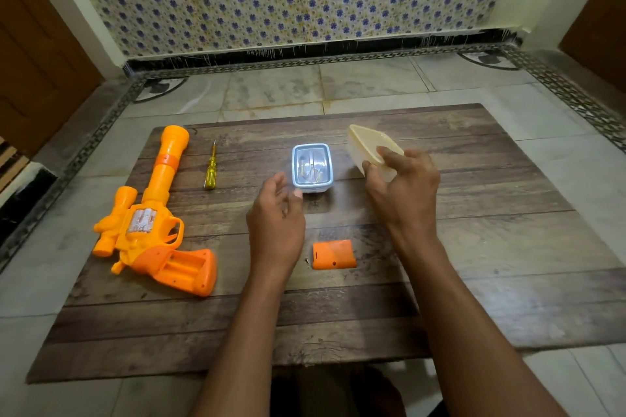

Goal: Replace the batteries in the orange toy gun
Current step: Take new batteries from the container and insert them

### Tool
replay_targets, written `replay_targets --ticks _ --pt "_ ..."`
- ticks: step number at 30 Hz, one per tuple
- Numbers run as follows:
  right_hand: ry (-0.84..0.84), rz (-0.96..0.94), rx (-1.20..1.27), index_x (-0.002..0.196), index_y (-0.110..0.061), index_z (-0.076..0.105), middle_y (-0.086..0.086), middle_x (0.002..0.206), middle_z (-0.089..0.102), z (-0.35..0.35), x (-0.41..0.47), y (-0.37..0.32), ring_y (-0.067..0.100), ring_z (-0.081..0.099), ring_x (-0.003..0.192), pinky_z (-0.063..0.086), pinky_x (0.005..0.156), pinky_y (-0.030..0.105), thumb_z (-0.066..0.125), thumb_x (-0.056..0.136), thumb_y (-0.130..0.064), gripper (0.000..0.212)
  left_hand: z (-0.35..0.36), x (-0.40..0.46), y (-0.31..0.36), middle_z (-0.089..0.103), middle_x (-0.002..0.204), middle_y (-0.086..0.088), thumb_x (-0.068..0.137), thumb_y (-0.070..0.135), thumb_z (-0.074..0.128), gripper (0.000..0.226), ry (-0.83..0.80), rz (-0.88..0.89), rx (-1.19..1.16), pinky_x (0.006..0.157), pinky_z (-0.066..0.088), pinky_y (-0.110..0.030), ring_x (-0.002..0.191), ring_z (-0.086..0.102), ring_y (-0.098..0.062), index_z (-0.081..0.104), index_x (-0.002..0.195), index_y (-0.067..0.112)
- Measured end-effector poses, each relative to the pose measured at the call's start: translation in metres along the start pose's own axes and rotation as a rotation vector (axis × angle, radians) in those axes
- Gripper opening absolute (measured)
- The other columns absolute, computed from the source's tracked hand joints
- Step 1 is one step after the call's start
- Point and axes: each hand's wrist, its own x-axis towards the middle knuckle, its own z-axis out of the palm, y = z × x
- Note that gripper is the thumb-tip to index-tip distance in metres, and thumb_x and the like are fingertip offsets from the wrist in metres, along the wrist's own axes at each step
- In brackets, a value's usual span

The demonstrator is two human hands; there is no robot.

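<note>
Right hand (401, 186) fingers grip the cream lid (371, 149); left hand (276, 217) loose beside open box (311, 167), contents unclear.

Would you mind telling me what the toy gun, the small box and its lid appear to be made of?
Toy gun: orange moulded plastic, semi-glossy, with seam lines. Small box: clear, glossy plastic, probably; the contents show through. Lid, held in the right hand: cream, opaque, likely plastic.

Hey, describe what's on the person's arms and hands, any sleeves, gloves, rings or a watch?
Both forearms are bare as far as the frame shows: no sleeves reach into view. The left hand and right hand wear no gloves, and no ring, watch or bracelet is visible on the fingers or wrists that show. No markings or bandages are apparent either.
</note>
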Motion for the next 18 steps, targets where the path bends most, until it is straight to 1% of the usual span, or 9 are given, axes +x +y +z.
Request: replay_targets --ticks 1,3,4,5,8,10,13,15,18 --pt "0.004 -0.021 0.042 0.126 -0.018 0.075 0.025 0.132 0.061 -0.002 -0.002 -0.003 0.037 0.058 0.123 0.049 0.106 0.043 0.071 0.088 -0.036 0.042 0.0 0.0 0.001 0.07 0.129 -0.001 0.102 0.011 0.063 0.035 0.081 0.024 0.013 0.084 0.051 -0.006 0.118 0.069 -0.015 0.063 0.137 0.008" --pt "0.028 -0.086 0.113 0.126 -0.022 0.075 0.018 0.131 0.063 -0.004 -0.005 -0.009 0.025 0.061 0.119 0.055 0.098 0.039 0.076 0.09 -0.034 0.038 0.0 -0.001 0.004 0.075 0.117 -0.002 0.101 0.017 0.064 0.025 0.195 0.057 -0.028 0.086 0.062 -0.028 0.107 0.074 -0.016 0.07 0.125 0.011" --pt "0.034 -0.122 0.157 0.125 -0.023 0.075 0.013 0.129 0.065 -0.005 -0.007 -0.013 0.019 0.061 0.115 0.058 0.092 0.038 0.077 0.09 -0.034 0.037 0.001 -0.002 0.005 0.076 0.114 0.0 0.101 0.023 0.063 0.025 0.207 0.058 -0.065 0.087 0.063 -0.039 0.104 0.074 -0.016 0.071 0.122 0.013" --pt "0.028 -0.164 0.202 0.125 -0.023 0.075 0.01 0.127 0.065 -0.004 -0.009 -0.017 0.015 0.062 0.112 0.059 0.087 0.037 0.077 0.09 -0.034 0.036 0.001 -0.003 0.006 0.077 0.112 0.001 0.101 0.028 0.062 0.026 0.193 0.048 -0.107 0.087 0.064 -0.045 0.103 0.075 -0.015 0.072 0.121 0.015" --pt "-0.052 -0.3 0.298 0.125 -0.02 0.076 0.009 0.126 0.065 0.001 -0.015 -0.027 0.016 0.065 0.111 0.062 0.079 0.03 0.077 0.092 -0.032 0.035 0.001 -0.006 0.014 0.077 0.111 -0.001 0.107 0.03 0.053 0.028 0.1 -0.013 -0.271 0.089 0.063 -0.044 0.104 0.075 -0.016 0.071 0.121 0.014" --pt "-0.135 -0.391 0.318 0.126 -0.016 0.075 0.01 0.127 0.064 0.007 -0.02 -0.03 0.018 0.066 0.112 0.062 0.078 0.024 0.076 0.093 -0.029 0.035 -0.002 -0.007 0.019 0.077 0.113 -0.006 0.109 0.034 0.047 0.033 0.039 -0.042 -0.419 0.087 0.061 -0.041 0.108 0.075 -0.022 0.069 0.123 0.013" --pt "-0.243 -0.509 0.325 0.128 -0.014 0.072 0.009 0.128 0.063 0.015 -0.028 -0.033 0.016 0.064 0.116 0.059 0.081 0.016 0.073 0.094 -0.025 0.036 -0.008 -0.005 0.02 0.075 0.12 -0.011 0.112 0.041 0.039 0.044 0.002 -0.116 -0.599 0.088 0.061 -0.041 0.112 0.073 -0.027 0.061 0.137 0.012" --pt "-0.278 -0.565 0.333 0.13 -0.014 0.071 0.007 0.127 0.065 0.018 -0.03 -0.034 0.012 0.062 0.115 0.056 0.085 0.013 0.071 0.095 -0.023 0.036 -0.012 -0.003 0.017 0.071 0.13 -0.014 0.107 0.053 0.04 0.056 -0.004 -0.171 -0.686 0.084 0.061 -0.04 0.117 0.071 -0.03 0.054 0.146 0.015" --pt "-0.328 -0.6 0.369 0.13 -0.012 0.071 0.006 0.124 0.068 0.021 -0.032 -0.038 0.013 0.065 0.109 0.058 0.084 0.021 0.07 0.097 -0.019 0.034 -0.016 0.0 0.015 0.065 0.137 -0.018 0.106 0.053 0.041 0.054 0.009 -0.17 -0.741 0.076 0.06 -0.038 0.113 0.069 -0.032 0.048 0.149 0.021"
